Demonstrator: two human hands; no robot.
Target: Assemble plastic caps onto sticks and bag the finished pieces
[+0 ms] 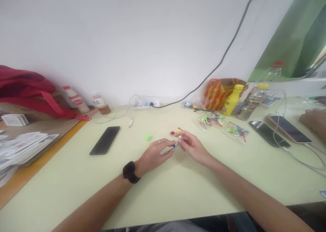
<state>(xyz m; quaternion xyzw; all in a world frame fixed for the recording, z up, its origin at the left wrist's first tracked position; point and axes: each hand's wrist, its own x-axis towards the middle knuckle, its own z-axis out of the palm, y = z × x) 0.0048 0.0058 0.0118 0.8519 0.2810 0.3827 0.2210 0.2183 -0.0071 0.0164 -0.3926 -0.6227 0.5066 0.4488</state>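
Observation:
My left hand (pixel 155 154), with a ring and a black watch at the wrist, is closed in a pinch on a thin dark rod (pixel 167 152) with a small blue piece (pixel 174 145) on it. My right hand (pixel 192 146) pinches at the rod's other end, its fingertips close to those of the left; what exactly lies between them is too small to tell. Just beyond the hands lie a red disc (pixel 172 133), a small red stick (pixel 180 129) and a yellow piece (pixel 178 131), partly hidden by the right fingers. A bright green piece (pixel 148 137) rests left of them.
A black phone (pixel 105 140) lies at left. Plastic packets of coloured parts (pixel 211 120) lie at right, before a yellow bottle (pixel 232 100) and a striped bag (pixel 215 92). Two phones (pixel 290 128) with cables are farther right, near another person's hand (pixel 314 121).

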